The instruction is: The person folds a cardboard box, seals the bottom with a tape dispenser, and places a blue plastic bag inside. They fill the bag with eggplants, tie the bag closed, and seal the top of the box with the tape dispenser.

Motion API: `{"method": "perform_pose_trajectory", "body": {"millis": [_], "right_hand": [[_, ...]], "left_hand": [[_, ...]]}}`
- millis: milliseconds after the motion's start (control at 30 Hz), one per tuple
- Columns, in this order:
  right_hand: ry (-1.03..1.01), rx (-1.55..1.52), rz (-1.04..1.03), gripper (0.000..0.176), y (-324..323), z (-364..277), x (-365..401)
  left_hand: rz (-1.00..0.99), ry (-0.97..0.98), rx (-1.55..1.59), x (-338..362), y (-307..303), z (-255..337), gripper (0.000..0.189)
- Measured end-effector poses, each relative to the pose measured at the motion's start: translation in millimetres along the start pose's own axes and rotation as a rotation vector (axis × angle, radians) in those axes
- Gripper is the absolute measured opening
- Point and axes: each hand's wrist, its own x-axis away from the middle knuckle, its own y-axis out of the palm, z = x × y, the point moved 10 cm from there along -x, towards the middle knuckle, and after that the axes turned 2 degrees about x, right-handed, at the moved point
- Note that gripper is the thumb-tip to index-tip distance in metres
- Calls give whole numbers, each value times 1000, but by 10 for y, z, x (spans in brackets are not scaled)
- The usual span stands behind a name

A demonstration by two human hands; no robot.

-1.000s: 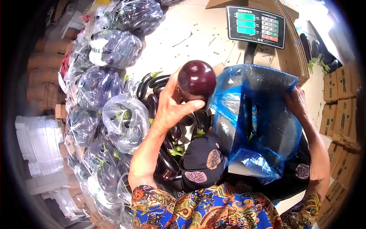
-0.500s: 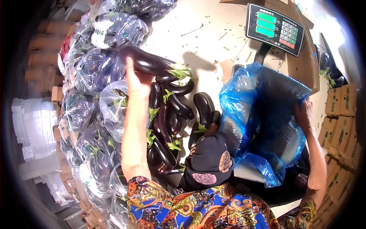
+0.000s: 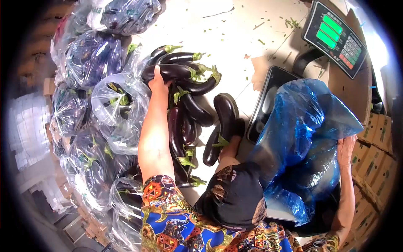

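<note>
My left hand (image 3: 159, 83) is closed around a dark purple eggplant (image 3: 176, 71), thumb on top, at the upper end of a loose pile on the floor. Against it lie more glossy eggplants (image 3: 197, 110) with green stems. My right hand (image 3: 346, 145) grips the edge of a translucent blue plastic bag (image 3: 300, 122); its fingertips are partly hidden by the film. The bag stands puffed up, and its contents cannot be made out. Two eggplants (image 3: 225, 110) lie apart from the pile, beside my bare foot (image 3: 231, 147).
Clear bags of eggplants (image 3: 100, 54) are heaped along the left. Behind the blue bag stands a scale with a green-lit display (image 3: 331, 33) and a dark platform (image 3: 273, 88). Cardboard boxes (image 3: 373, 155) are stacked at right. Green scraps (image 3: 289, 23) litter the tiled floor.
My left hand has lowered the eggplant onto the upper end of the pile. My right hand still holds the blue bag, whose upper part has shifted and covers more of its opening. The view has turned.
</note>
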Motion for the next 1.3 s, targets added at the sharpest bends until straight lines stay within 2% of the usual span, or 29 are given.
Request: {"method": "perform_pose_trajectory", "body": {"millis": [33, 100, 133, 167, 233, 300, 367, 433, 500, 567, 633, 667, 700, 767, 833, 867, 900, 933, 967, 1000, 1067, 1100, 1167, 1233, 1300], "right_hand": [[13, -44, -24, 34, 26, 19, -11], [43, -130, -71, 36, -17, 36, -47], [64, -108, -70, 38, 4, 73, -31], [44, -94, -58, 38, 8, 70, -21], [-2, -65, -33, 37, 13, 92, -24], [-50, -56, -44, 37, 83, 231, 1], [-35, -65, -62, 38, 111, 292, 40], [35, -96, -63, 39, 101, 275, -36], [48, -70, -78, 42, 163, 305, -55], [3, 15, -110, 43, 199, 355, -78], [61, -16, -154, 40, 252, 330, -150], [85, -29, -173, 39, 235, 262, -176], [126, -29, -193, 38, 122, 179, -181], [198, -186, -183, 37, -397, -364, -286], [197, -94, -316, 37, -193, -184, -234], [114, -224, -124, 35, -519, -442, -281], [208, -155, -305, 35, -423, -392, -255], [137, -161, -177, 35, -468, -412, -270], [53, -166, -48, 37, -503, -439, -258], [6, -184, -46, 36, -502, -389, -287], [-73, -246, -46, 35, -462, -366, -288], [-105, -286, -50, 34, -427, -355, -303], [-102, -365, -94, 34, -440, -361, -319], [-31, -455, -176, 34, -353, -409, -408], [38, -419, -203, 36, -302, -452, -449]], "left_hand": [[51, 75, -206, -60, -11, 100, 80], [187, 62, -521, -34, -23, 140, 92], [162, 89, -433, -81, -24, 83, 94], [188, 76, -424, -43, -44, 26, 81], [74, 241, -386, -31, -28, -58, 67], [-98, 321, -318, 106, -63, -224, 41], [-317, 507, -610, 537, -70, -368, 34], [-517, 411, -618, 1232, -128, -712, 39], [-564, 274, -664, 1796, -273, -1143, 54], [-544, 403, -840, 2298, -222, -1304, 81], [-522, 544, -1148, 2516, -22, -1601, 105], [-508, 538, -1250, 2529, 66, -1733, 113], [-449, 505, -1222, 2471, 113, -1794, 106], [-497, 422, -1099, 2483, 214, -1687, 92], [-599, 165, -751, 2662, 261, -1310, 75], [-644, 252, -949, 2597, 223, -1171, 64], [-758, 239, -763, 2625, 212, -1010, 61], [-812, 166, -616, 2741, 193, -776, 66], [-864, 127, -549, 2863, 170, -514, 78], [-877, 112, -429, 3085, 215, -170, 84], [-1123, -125, -204, 3709, 530, 295, 84], [-1235, -124, -141, 4002, 704, 515, 87], [-1422, -237, -133, 4492, 971, 693, 91], [-1412, -330, -285, 4881, 1165, 615, 91], [-1455, -356, -445, 5231, 1358, 384, 85]]}}
